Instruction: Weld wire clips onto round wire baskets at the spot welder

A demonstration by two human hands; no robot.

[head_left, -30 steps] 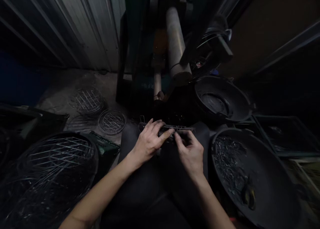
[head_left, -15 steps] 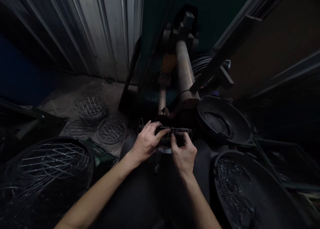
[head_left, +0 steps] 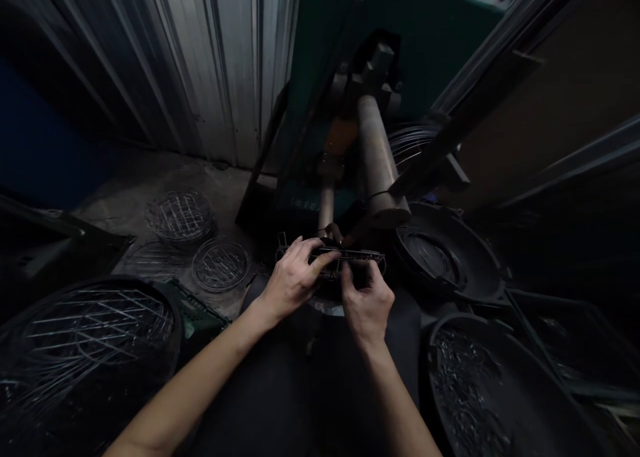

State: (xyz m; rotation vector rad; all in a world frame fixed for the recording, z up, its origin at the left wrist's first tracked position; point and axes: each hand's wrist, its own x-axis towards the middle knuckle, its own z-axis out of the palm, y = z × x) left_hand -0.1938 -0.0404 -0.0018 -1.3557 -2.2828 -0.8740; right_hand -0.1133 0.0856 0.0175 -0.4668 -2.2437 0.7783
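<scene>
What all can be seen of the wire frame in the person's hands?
The wire frame has thin, dark, metal-looking wires running across, a curved right end and a small loop standing up at the left. It is seen nearly edge-on, roughly level, in front of the machine. The left hand grips its left part; the right hand is at its right part, its exact hold too dark to tell.

From where I stand, the count. Left hand (head_left: 294,272), right hand (head_left: 369,307): two hands. Wire frame (head_left: 345,251): one. Left basin (head_left: 176,327), far right basin (head_left: 475,264), near right basin (head_left: 525,387): three basins. Farther round pile (head_left: 179,214), nearer round pile (head_left: 221,264): two distinct piles; layers not countable. Thick bar (head_left: 377,152), thin bar (head_left: 327,205): two round metal bars. Wire bits (head_left: 465,377): many, too dim to count.
</scene>
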